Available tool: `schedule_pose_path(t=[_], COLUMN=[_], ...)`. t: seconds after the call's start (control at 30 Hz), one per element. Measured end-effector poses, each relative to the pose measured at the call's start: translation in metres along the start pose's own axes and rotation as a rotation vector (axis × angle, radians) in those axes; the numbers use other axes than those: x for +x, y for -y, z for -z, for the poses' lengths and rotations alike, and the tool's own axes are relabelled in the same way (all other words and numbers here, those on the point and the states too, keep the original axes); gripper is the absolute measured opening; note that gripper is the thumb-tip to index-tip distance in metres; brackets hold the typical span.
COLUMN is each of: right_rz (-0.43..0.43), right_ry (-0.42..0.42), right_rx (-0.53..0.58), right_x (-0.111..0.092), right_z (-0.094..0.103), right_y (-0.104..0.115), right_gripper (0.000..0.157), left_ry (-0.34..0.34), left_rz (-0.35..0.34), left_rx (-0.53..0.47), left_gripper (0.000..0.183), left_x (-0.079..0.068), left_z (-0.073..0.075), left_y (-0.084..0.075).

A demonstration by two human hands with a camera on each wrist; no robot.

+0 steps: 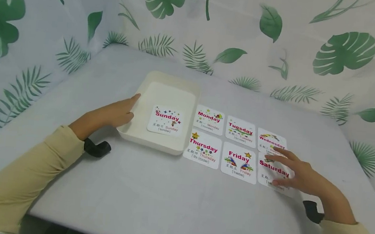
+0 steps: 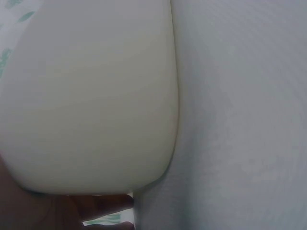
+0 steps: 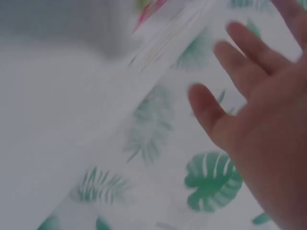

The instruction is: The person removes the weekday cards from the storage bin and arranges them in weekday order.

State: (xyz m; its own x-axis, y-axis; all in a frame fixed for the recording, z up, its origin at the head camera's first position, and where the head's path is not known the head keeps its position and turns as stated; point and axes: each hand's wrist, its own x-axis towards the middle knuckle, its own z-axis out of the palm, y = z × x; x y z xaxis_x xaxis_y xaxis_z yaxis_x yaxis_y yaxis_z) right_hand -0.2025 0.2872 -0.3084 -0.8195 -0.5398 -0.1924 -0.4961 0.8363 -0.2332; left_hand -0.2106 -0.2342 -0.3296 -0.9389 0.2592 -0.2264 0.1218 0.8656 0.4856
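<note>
My left hand is at the left rim of a white rectangular tray, thumb and index finger at its edge. In the left wrist view the tray's outer wall partly hides the fingers. A Sunday card lies inside the tray. My right hand is spread over the Saturday card, partly covering it and the Wednesday card. Its fingers look extended and hold nothing in the right wrist view; contact with the cards cannot be told.
Right of the tray lie the Monday, Tuesday, Thursday and Friday cards, in two rows with the others. A white cloth covers the table. Behind hangs a leaf-print curtain.
</note>
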Motion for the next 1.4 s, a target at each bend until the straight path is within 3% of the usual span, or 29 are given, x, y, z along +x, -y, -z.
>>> schedule_pose_path(t=[0.1, 0.27, 0.5, 0.67, 0.87, 1.03, 1.4], right_rz=[0.029, -0.005, 0.096, 0.114, 0.169, 0.140, 0.180], right_ry=[-0.025, 0.028, 0.032, 0.105, 0.198, 0.279, 0.257], right_rx=[-0.002, -0.015, 0.010, -0.021, -0.122, -0.193, -0.213], right_x=[0.022, 0.078, 0.164, 0.202, 0.225, 0.231, 0.229], right_z=[0.008, 0.017, 0.017, 0.013, 0.003, -0.003, -0.003], right_y=[0.021, 0.066, 0.124, 0.166, 0.202, 0.213, 0.218], right_gripper=[0.067, 0.073, 0.076, 0.078, 0.098, 0.119, 0.103], left_ry=[-0.010, -0.008, 0.001, 0.006, -0.006, -0.006, -0.009], left_rz=[0.013, 0.003, -0.001, -0.011, -0.023, -0.016, 0.004], left_rx=[0.006, 0.002, -0.005, -0.004, -0.005, -0.002, 0.008], left_gripper=[0.067, 0.068, 0.068, 0.068, 0.068, 0.068, 0.068], left_x=[-0.002, -0.002, 0.000, 0.001, 0.001, 0.003, 0.002], left_z=[0.002, 0.003, -0.002, -0.002, -0.001, -0.002, -0.001], left_y=[0.001, 0.000, 0.002, 0.004, 0.003, 0.001, 0.002])
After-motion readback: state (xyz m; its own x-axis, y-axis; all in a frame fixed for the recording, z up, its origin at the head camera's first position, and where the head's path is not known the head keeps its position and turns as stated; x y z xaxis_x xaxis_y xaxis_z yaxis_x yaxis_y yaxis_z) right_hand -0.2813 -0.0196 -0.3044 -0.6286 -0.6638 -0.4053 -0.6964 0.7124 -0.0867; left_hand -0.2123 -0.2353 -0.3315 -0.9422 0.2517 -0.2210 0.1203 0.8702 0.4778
